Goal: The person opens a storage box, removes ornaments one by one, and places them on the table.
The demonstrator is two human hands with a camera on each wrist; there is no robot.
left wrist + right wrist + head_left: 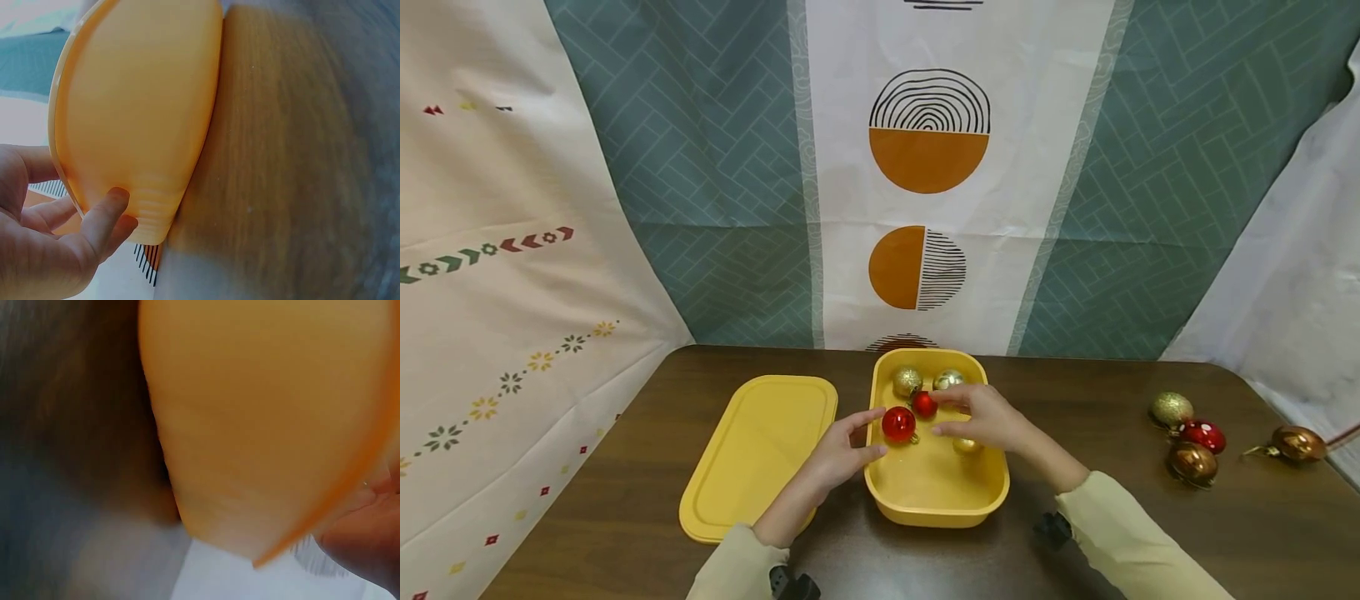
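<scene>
A yellow plastic box (936, 496) stands on the table with several Christmas baubles inside. My left hand (837, 454) is at its left rim, fingers spread and fingertips beside a shiny red bauble (898, 424). In the left wrist view, the fingers overlap the box's outer wall (140, 94). My right hand (988, 419) reaches over the right rim, its forefinger extended close to a smaller red bauble (924, 405) and its thumb apart below. A glittery gold bauble (907, 382) and a shiny gold one (948, 380) lie at the back. Another gold bauble (967, 447) shows under the right hand.
A yellow lid (752, 458) lies flat left of the box. On the right of the table are a glittery gold bauble (1171, 410), a red bauble with white spots (1202, 435) and two brown ones (1192, 463). Patterned cloth (722, 167) hangs behind the table.
</scene>
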